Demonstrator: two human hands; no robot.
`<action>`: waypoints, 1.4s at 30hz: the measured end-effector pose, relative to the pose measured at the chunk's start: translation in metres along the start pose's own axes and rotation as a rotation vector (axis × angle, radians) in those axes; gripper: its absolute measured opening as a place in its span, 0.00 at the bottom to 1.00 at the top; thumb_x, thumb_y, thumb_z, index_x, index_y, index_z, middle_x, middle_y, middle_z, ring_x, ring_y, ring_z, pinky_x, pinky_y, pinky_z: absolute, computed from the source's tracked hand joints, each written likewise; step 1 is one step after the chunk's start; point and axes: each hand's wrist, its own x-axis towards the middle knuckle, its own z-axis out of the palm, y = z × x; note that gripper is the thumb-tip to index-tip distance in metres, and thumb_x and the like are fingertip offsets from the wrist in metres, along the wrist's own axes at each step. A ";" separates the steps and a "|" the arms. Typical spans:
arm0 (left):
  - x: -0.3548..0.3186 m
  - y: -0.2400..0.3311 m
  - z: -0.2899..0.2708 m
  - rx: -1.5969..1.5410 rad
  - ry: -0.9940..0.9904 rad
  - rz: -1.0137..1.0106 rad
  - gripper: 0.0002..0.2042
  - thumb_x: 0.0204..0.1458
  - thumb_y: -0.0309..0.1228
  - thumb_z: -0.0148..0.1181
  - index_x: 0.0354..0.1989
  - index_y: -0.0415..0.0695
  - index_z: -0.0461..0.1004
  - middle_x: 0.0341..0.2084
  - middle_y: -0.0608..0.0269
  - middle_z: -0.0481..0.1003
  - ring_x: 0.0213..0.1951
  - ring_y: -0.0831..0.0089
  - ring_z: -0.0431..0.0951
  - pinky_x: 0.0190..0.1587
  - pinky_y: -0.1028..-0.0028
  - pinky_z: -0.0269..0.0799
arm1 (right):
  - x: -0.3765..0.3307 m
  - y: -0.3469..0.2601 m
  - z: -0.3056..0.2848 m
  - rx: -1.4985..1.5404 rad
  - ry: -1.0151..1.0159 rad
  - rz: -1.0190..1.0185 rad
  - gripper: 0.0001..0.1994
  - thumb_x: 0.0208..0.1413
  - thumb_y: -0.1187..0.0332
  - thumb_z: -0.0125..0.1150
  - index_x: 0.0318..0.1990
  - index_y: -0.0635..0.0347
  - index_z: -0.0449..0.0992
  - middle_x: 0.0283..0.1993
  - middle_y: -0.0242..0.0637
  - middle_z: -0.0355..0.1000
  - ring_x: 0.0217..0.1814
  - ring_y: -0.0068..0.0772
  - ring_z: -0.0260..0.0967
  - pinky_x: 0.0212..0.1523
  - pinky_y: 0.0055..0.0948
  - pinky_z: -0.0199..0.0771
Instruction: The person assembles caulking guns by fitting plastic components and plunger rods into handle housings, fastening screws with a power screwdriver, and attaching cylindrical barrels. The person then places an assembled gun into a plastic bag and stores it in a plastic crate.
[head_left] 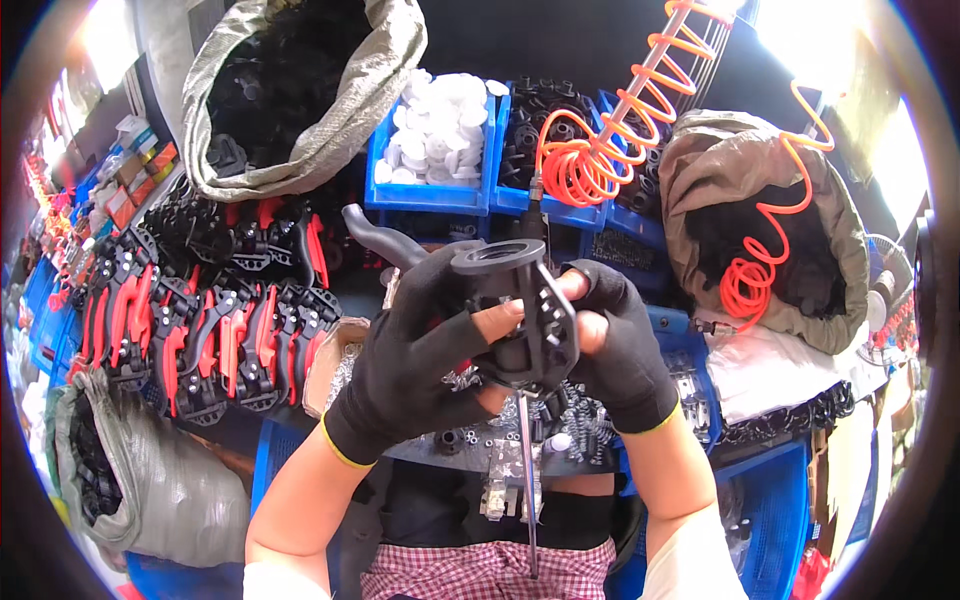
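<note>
Together, our two hands hold a black plastic part (548, 330) up in the middle of the view, above the cluttered bench. Our left hand (415, 350), in a black fingerless glove, is wrapped around the part from its left side, bare fingertips pressing on its body. Our right hand (625, 350), gloved alike, has its bent fingers at the right edge of the part's flat, perforated plate; how firmly they grip, we cannot tell. The part's round ring (478, 263) faces upward. Below it a slim metal rod (528, 480) points down toward our checked garment (450, 572); we cannot tell whether the two are joined. A curved black lever (385, 240) shows just beyond our left hand, its lower end hidden.

Under our hands lie loose springs (588, 420) and small metal pieces. To the left, red and black lever assemblies (230, 340) sit packed in rows beside a cardboard box (318, 378). Beyond the part stands a blue bin (430, 199) of white discs (445, 130), with an orange coiled hose (572, 180) near it. Open sacks stand around us: one at the upper left (385, 80), a brownish one at the right (695, 155), a grey-green one at the lower left (190, 510).
</note>
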 end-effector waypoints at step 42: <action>-0.189 0.248 0.057 0.619 -0.788 0.137 0.22 0.51 0.32 0.56 0.56 0.45 0.66 0.52 0.48 0.72 0.53 0.54 0.75 0.55 0.65 0.71 | -0.342 0.307 -0.018 -1.351 -0.089 0.354 0.16 0.60 0.61 0.54 0.52 0.55 0.75 0.45 0.47 0.75 0.47 0.41 0.75 0.52 0.40 0.72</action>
